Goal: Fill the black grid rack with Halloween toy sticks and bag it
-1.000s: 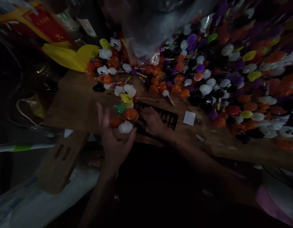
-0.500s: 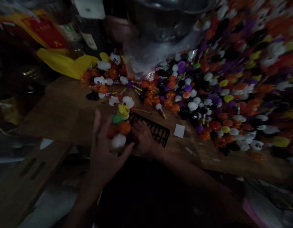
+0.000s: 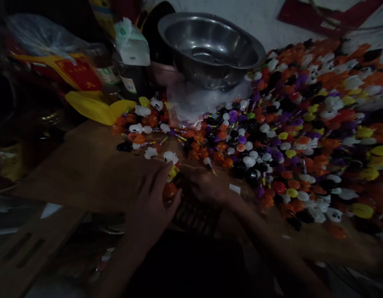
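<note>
My left hand [image 3: 152, 203] curls around a small orange plastic figure [image 3: 169, 191] at the left end of a black slotted rack [image 3: 196, 213]. Its thumb and index finger lie on either side of the figure, and the other fingers are partly hidden. Just beyond the fingertips are a yellow figure [image 3: 172, 171] and a white one [image 3: 170, 157]. Over the rack's far side is my right hand [image 3: 206, 186], dark and smeared by motion. Its fingers, and anything in them, cannot be made out.
A large heap of orange, white, black, purple and yellow figures [image 3: 290, 145] covers the table's right side. Behind stands a metal basin [image 3: 210, 45] above a clear plastic bag [image 3: 191, 103]. A white paper square [image 3: 234, 189] lies right of the rack. Bottles [image 3: 132, 78] stand back left.
The view has tilted up, showing more of the basin and wall. My left hand has closed in around the figures by the rack. My right hand has shifted right and toward the rack's far side.
</note>
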Demonstrator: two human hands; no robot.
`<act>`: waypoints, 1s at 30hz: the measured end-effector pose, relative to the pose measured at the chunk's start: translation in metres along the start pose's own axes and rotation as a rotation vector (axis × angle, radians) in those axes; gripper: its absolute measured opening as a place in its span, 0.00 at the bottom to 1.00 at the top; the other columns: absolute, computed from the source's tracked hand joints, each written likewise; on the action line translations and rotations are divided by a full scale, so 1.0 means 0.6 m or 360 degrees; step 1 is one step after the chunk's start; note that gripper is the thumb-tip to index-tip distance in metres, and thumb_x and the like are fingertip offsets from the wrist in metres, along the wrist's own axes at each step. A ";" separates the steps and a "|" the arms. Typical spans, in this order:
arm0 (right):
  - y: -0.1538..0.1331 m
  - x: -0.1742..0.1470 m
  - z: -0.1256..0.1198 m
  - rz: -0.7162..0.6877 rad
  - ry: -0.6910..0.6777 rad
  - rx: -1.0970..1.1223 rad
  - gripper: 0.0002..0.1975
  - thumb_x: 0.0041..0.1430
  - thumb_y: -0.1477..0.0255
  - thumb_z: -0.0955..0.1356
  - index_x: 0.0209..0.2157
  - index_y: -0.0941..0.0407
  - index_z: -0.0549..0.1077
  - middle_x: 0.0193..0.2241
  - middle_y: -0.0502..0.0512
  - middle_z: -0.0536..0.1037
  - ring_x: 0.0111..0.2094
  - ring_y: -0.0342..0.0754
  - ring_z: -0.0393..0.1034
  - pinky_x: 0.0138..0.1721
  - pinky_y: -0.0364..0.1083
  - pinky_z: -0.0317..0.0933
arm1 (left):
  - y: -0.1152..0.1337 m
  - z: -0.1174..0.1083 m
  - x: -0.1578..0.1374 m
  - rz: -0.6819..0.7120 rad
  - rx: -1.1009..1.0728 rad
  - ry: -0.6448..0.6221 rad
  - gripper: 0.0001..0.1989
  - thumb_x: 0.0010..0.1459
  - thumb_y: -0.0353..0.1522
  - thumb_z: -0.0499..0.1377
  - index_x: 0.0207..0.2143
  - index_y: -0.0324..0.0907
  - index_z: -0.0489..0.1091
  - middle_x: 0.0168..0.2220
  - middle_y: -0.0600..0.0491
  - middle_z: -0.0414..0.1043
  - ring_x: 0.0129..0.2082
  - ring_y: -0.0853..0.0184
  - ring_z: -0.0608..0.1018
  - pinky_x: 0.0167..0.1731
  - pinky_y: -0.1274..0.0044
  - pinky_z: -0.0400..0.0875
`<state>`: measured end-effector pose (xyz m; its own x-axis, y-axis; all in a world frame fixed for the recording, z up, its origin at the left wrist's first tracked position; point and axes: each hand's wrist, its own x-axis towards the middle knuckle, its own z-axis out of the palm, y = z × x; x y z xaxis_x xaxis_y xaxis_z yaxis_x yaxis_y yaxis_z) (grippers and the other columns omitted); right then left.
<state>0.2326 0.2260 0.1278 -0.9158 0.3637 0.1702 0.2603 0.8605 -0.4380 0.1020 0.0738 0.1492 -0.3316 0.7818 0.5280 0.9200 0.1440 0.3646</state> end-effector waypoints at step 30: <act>0.016 -0.128 0.015 0.0668 0.0428 -0.0058 0.08 0.70 0.72 0.66 0.43 0.56 0.79 0.46 0.61 0.79 0.50 0.56 0.70 0.54 0.54 0.64 | 0.011 -0.061 -0.015 -0.0093 0.0025 -0.0213 0.28 0.68 0.43 0.57 0.67 0.50 0.61 0.64 0.47 0.69 0.64 0.47 0.71 0.63 0.54 0.69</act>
<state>0.3024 0.2032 0.1024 -0.6197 0.7563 0.2098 0.6042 0.6303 -0.4874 0.1034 0.0457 0.1748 -0.3547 0.8457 0.3987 0.9035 0.2002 0.3790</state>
